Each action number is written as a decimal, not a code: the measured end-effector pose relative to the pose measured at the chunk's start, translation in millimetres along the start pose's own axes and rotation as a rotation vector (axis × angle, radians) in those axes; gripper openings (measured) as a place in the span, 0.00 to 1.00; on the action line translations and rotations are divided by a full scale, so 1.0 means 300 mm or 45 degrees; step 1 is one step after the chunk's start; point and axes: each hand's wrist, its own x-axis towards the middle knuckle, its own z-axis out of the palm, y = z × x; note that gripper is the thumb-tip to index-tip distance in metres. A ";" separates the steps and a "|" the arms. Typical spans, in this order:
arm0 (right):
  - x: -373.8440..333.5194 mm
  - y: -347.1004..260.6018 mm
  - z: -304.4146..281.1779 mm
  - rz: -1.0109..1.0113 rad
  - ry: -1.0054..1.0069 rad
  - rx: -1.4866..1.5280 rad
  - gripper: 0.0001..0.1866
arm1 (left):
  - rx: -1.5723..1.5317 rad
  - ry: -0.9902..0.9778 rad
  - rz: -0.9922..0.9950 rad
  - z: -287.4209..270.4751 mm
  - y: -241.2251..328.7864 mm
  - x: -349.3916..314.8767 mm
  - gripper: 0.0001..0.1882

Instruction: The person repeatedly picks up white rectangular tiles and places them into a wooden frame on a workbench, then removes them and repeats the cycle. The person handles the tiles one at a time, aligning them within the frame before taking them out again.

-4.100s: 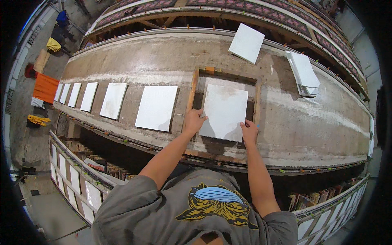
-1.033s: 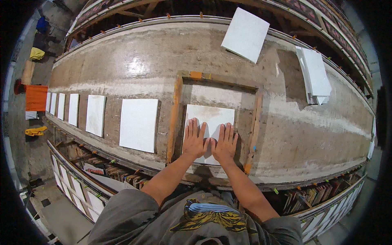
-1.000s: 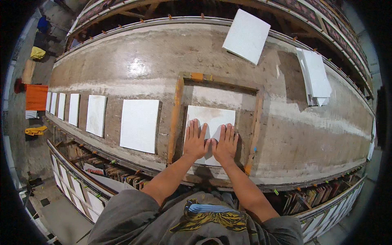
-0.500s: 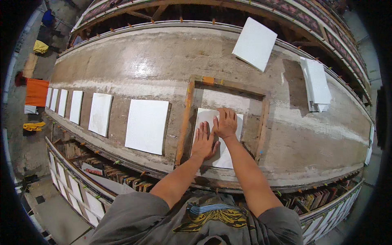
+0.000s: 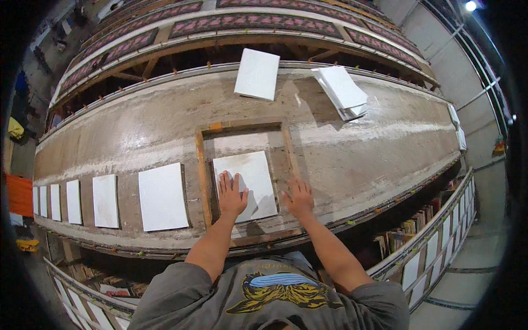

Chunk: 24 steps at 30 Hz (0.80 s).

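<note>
A wooden frame (image 5: 201, 165) lies on the long table, around a white rectangular panel (image 5: 250, 168) with a faint brownish smudge near its top. My left hand (image 5: 233, 197) rests on the left part of this panel, palm down with fingers spread. Over the frame's right side is my right hand (image 5: 300, 198), its fingers stretched out and nothing in it. Whether it presses on the wood or hovers just above, I cannot tell.
Left of the frame, several white panels (image 5: 163, 197) lie in a row along the long worn table (image 5: 374, 159). Beyond the frame are one white panel (image 5: 257, 74) and a stack of panels (image 5: 344, 91). Patterned pink-and-dark strips (image 5: 256, 23) lie on a farther table.
My right hand has left the panel and moved right to the frame's side. My left hand stays on the panel, now toward its left edge. The view has turned, showing more of the right side.
</note>
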 end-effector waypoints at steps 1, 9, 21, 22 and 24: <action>-0.011 0.027 -0.020 0.073 0.053 0.063 0.25 | -0.001 -0.012 0.001 -0.007 0.001 -0.003 0.40; 0.001 0.299 -0.109 0.441 0.281 0.282 0.28 | -0.046 0.022 -0.096 0.017 0.027 0.038 0.40; 0.609 1.065 -0.251 0.451 0.417 0.436 0.40 | -0.484 0.400 -0.384 0.171 0.738 0.486 0.30; 0.659 1.148 -0.259 0.443 0.443 0.407 0.41 | -0.572 0.312 -0.427 0.175 0.827 0.534 0.31; 0.761 1.288 -0.305 0.450 0.469 0.459 0.45 | -0.760 0.150 -0.516 0.185 0.990 0.620 0.35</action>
